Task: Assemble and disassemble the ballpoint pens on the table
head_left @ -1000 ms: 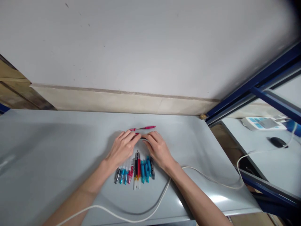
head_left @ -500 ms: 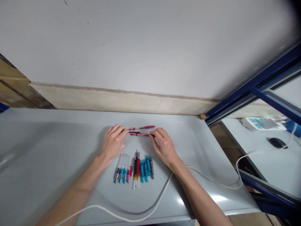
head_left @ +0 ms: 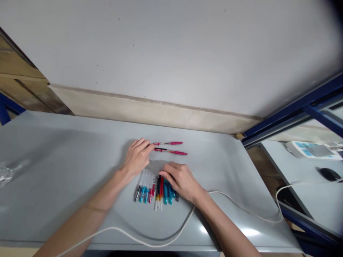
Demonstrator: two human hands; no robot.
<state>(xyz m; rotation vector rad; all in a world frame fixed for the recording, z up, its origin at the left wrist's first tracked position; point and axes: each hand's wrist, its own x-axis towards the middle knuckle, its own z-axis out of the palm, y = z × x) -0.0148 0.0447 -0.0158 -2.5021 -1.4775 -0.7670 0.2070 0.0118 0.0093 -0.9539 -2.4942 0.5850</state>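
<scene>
Refills (head_left: 160,194) at right hand (head_left: 182,178), pens (head_left: 179,152) beyond

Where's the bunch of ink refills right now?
In the head view, the bunch of ink refills lies on the table, left of the blue pen parts and right of the clear pen tubes, with the right hand at its far end.

The left grip (head_left: 137,156) and right grip (head_left: 183,181) are bare, as are both slender, tapering forearms (head_left: 88,214).
</scene>
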